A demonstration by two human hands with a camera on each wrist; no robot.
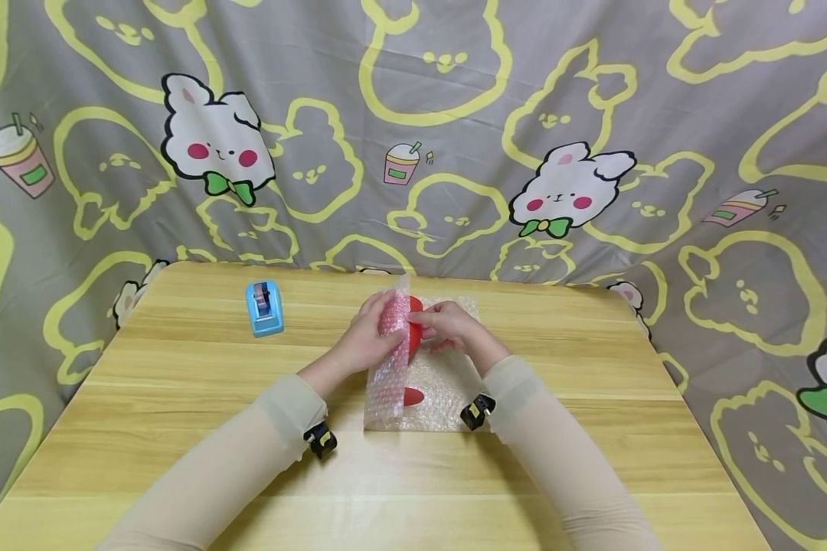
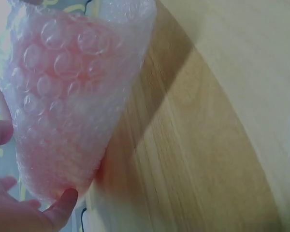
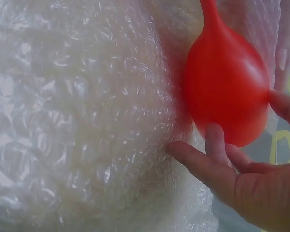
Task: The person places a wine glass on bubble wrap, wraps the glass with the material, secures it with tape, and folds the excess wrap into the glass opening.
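Observation:
A red spoon point(image 1: 414, 325) lies lengthwise on a sheet of bubble wrap point(image 1: 448, 390), its rounded bowl toward the back. One flap of the wrap stands folded up over the spoon's left side, and red shows through it. My left hand point(image 1: 368, 340) grips this flap from the left, thumb on the outside near the bowl. At the bowl's end, my right hand point(image 1: 455, 325) holds the spoon's edge between its fingertips. The right wrist view shows the glossy bowl point(image 3: 227, 87) narrowing into the handle, with fingers point(image 3: 215, 140) at its rim. Most of the handle is hidden under the flap.
A blue tape dispenser point(image 1: 265, 308) stands at the back left of the wooden table point(image 1: 179, 383). Behind the table hangs a grey curtain point(image 1: 331, 61) with cartoon prints. A small black camera is strapped to each wrist.

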